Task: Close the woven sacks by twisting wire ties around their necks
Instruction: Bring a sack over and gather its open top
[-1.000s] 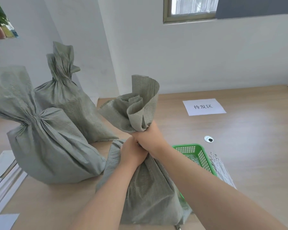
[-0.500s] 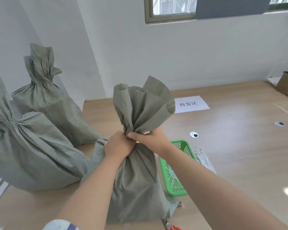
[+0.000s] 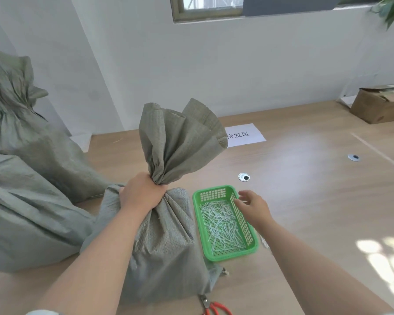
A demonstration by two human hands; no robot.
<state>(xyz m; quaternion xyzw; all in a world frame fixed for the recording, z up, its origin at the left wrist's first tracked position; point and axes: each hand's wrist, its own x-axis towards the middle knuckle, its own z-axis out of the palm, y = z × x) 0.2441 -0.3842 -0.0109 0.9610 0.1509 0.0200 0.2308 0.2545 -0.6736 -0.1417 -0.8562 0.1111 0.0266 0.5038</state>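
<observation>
A pale wooden table (image 3: 305, 201) fills the scene, running to a white wall at the far side. On its left lie two grey-green woven sacks: the near-left sack (image 3: 21, 212) slumps on its side and runs out of the left edge, and just beyond it the far-left sack (image 3: 27, 137) stands upright, its neck gathered tight with the mouth fanning out above. Whether a tie holds that neck cannot be told. The middle sack (image 3: 164, 246) stands upright near the person, just right of the near-left sack, with its mouth flaring open above a bunched neck (image 3: 159, 176). At the far right corner sits a cardboard box (image 3: 380, 108). A green plastic basket (image 3: 231, 257) stands just right of the middle sack, nearly touching it. The left hand (image 3: 141, 194) grips the middle sack's neck, fingers curled fully round the gathered cloth. The right hand (image 3: 253, 205) hovers over the basket's far right rim, its fingers loosely spread and holding nothing. A white paper sign (image 3: 243, 135) lies flat on the far side, partly hidden by the flared mouth. White wire ties (image 3: 221, 223) lie heaped in the basket. Red-handled cutters (image 3: 216, 309) rest at the near edge below the sack. Two round metal grommets (image 3: 244, 177) (image 3: 353, 157) are set in the tabletop.
</observation>
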